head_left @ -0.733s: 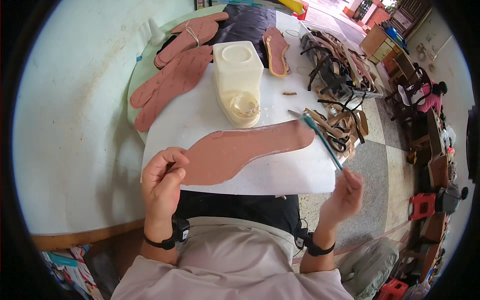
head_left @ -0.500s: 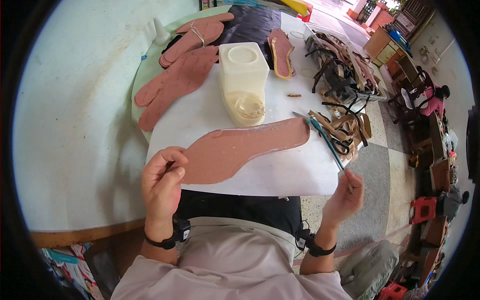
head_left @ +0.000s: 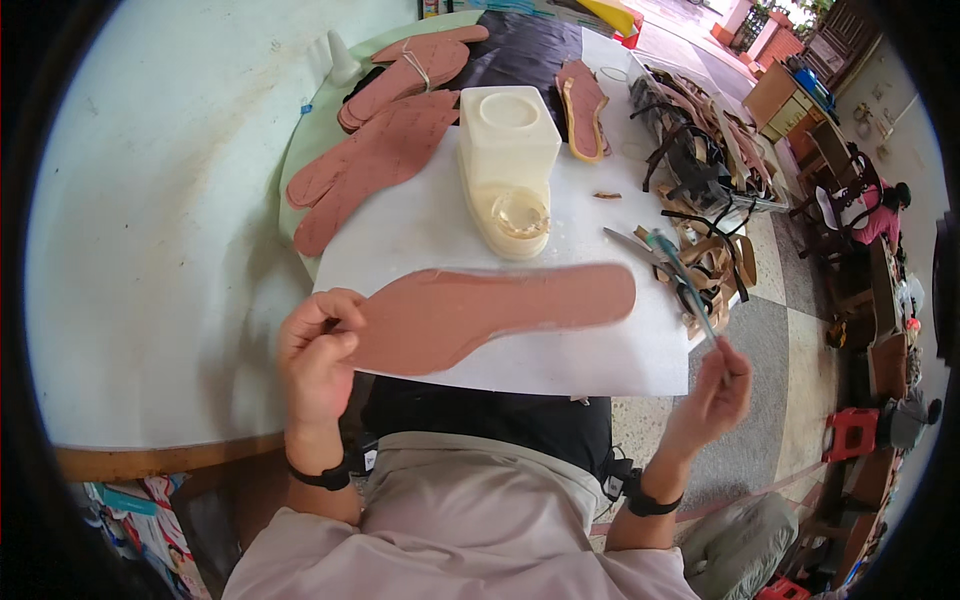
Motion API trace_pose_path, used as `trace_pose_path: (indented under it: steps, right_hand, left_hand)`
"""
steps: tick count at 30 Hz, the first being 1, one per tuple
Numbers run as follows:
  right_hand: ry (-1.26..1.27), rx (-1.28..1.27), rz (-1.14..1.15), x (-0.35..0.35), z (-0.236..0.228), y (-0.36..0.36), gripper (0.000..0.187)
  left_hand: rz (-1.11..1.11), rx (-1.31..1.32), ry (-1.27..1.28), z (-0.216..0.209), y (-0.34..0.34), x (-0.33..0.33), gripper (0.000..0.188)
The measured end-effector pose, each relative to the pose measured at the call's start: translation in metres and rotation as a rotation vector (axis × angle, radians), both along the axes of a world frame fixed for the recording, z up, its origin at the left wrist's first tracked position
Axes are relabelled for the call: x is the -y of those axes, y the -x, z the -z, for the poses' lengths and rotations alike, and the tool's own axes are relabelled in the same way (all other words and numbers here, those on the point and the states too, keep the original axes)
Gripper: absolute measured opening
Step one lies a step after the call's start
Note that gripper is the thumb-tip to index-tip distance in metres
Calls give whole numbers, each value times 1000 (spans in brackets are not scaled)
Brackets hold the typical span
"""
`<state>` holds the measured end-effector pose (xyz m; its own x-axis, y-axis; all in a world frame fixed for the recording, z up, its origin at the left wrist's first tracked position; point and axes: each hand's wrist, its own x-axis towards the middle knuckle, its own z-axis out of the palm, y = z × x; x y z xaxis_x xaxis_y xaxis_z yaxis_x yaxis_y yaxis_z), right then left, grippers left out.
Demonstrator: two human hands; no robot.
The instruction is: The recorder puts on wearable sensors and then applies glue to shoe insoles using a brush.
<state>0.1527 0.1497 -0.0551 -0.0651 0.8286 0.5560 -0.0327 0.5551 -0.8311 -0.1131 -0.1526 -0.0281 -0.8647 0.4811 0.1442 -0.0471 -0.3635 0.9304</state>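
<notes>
Insole [head_left: 490,308] hung above table [head_left: 600,367], wide end pinched in left hand [head_left: 322,350]; right hand [head_left: 716,395] closed round teal brush [head_left: 688,283]; insole judged light, semi-stiff, perhaps sticky-edged; wide end seemed best hold.

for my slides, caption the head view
Left hand holds a reddish-brown insole; right hand holds a slim teal tool.

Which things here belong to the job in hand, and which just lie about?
Job:
brown insole, in left hand
teal brush-like tool, in right hand
whitish container, probably

Lying about:
scissors
straps
string-tied insoles
yellow-edged insole
</notes>
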Motion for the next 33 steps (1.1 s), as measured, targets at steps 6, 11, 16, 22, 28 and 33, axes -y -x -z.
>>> trace_pose_path:
  steps: [6,11,16,22,28,33]
  right_hand:
    - [-54,264,-282,-15,-51,28,11]
    - [-269,543,-395,-16,-80,85,10]
    - [-428,598,-417,-21,-76,118,11]
    - [-562,606,-409,-22,-71,130,9]
    - [-473,610,-353,-17,-75,122,8]
    - [-464,620,-313,-20,-73,116,5]
  left_hand:
    - [86,50,-75,-4,15,25,14]
    - [27,37,-55,-4,10,26,16]
    - [30,35,-45,-2,9,24,16]
    - [29,15,-21,4,10,20,16]
    - [36,20,-17,7,11,17,17]
    - [35,7,10,6,12,14,17]
